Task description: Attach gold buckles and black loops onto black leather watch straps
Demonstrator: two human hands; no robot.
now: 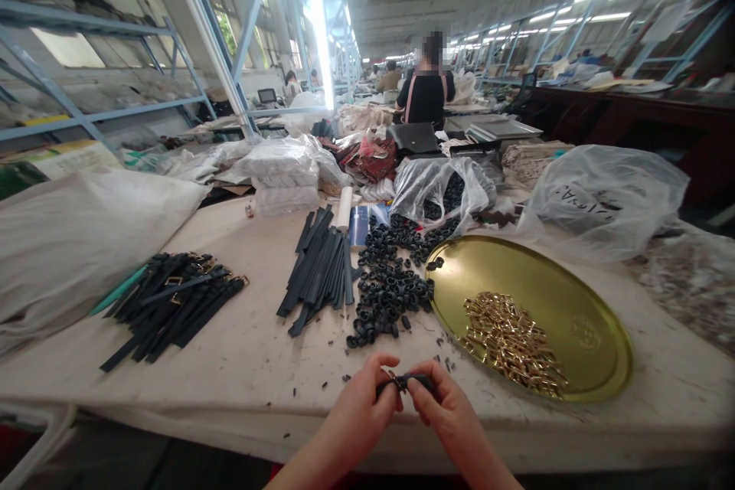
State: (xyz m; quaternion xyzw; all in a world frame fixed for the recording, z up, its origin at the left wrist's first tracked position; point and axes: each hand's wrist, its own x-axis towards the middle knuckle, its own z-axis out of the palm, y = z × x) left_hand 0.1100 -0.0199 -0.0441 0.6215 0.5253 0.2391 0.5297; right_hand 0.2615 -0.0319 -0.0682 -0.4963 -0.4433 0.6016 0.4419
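Observation:
Over the table's front edge, my left hand (373, 392) and my right hand (433, 396) meet, both closed on one dark strap (418, 381). A small gold buckle (397, 381) shows on the strap between my fingertips. Just beyond my hands lies a heap of small black loops (387, 287). Left of it is a pile of flat black straps (321, 268). Further left, finished-looking straps with gold buckles (178, 298) are stacked. To the right, an oval gold tray (579, 321) carries a heap of gold buckles (511, 341). My fingers hide part of the held strap.
A clear plastic bag (442, 187) with more black loops lies behind the heap. White cloth (86, 237) covers the left side; another plastic bag (609, 195) sits at the right. Small black scraps dot the table (241, 367). A person (426, 96) is further back.

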